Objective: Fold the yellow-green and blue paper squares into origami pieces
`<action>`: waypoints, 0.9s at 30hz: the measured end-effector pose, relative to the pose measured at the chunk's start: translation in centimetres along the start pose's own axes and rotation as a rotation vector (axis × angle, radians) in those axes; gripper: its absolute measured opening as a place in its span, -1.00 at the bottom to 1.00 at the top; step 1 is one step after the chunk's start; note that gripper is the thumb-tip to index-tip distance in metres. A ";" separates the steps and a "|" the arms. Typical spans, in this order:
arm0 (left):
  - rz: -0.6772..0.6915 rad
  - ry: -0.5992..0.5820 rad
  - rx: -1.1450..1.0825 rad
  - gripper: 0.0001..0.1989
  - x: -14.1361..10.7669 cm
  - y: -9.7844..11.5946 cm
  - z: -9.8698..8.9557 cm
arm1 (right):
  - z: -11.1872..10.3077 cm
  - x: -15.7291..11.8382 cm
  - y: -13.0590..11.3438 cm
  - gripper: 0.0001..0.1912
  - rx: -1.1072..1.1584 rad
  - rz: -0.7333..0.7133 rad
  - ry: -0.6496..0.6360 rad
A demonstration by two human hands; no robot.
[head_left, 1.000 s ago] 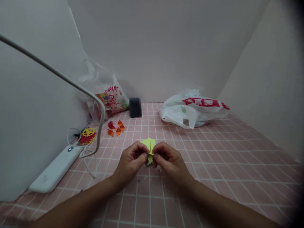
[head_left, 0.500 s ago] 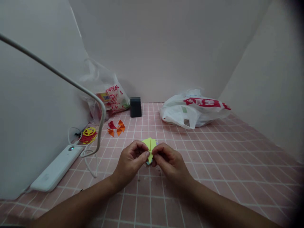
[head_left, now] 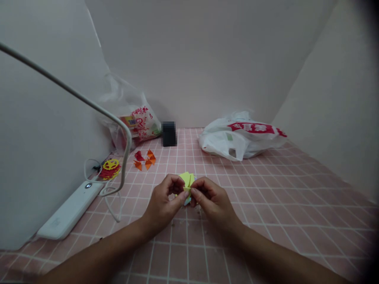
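A small folded yellow paper [head_left: 186, 179] is pinched between my two hands above the table. My left hand [head_left: 168, 195] grips its left side, thumb and fingers closed at the lower fold. On the other side my right hand [head_left: 211, 197] pinches the same paper, its thumb close to the left one. Pale blue paper shows in part under the yellow piece, mostly hidden by the fingers. Farther off to the left lie several small orange folded papers [head_left: 148, 162] and a red folded paper [head_left: 139, 156].
The table has a pink checked cover [head_left: 177, 252]. White plastic bags stand at the back left [head_left: 145, 122] and back right [head_left: 225, 138], with a dark blurred box [head_left: 169, 136] between. At left are a white power bank [head_left: 71, 211], a looping cable [head_left: 128, 146] and red-yellow pieces [head_left: 110, 169].
The yellow paper's pointed lower tip, which hung down between my hands, is now folded up. My right thumb has come in closer to the left thumb.
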State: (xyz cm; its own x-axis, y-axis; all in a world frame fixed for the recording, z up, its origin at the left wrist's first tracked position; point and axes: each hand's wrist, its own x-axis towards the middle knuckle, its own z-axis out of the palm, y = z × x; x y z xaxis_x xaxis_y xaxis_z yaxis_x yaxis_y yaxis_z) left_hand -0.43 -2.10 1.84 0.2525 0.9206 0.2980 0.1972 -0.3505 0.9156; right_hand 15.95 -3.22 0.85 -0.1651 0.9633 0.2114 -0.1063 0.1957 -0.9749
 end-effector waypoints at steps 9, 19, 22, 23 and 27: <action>-0.112 -0.042 -0.059 -0.88 0.3 -0.4 0.2 | 0.0 0.2 0.1 -0.88 -0.004 -0.010 -0.001; -0.091 -0.072 -0.034 -0.87 0.3 -0.2 0.0 | -0.1 0.2 -0.1 -0.84 -0.001 0.022 0.017; -0.059 -0.046 0.016 -0.89 0.3 -0.3 0.0 | -0.1 0.2 0.1 -0.86 -0.117 -0.005 0.015; -0.052 -0.040 0.025 -0.89 0.3 -0.3 0.0 | -0.1 0.1 0.1 -0.86 -0.161 -0.017 0.015; 0.008 -0.002 0.096 -0.91 0.3 -0.3 0.1 | -0.1 0.1 0.4 -0.88 -0.232 -0.052 0.017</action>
State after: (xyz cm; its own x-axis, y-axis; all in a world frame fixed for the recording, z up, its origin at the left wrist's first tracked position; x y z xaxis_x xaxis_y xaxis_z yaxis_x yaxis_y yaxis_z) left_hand -0.34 -1.69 1.62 0.2558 0.9176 0.3043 0.2855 -0.3725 0.8831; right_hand 15.96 -3.04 0.49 -0.1484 0.9535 0.2624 0.1145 0.2802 -0.9531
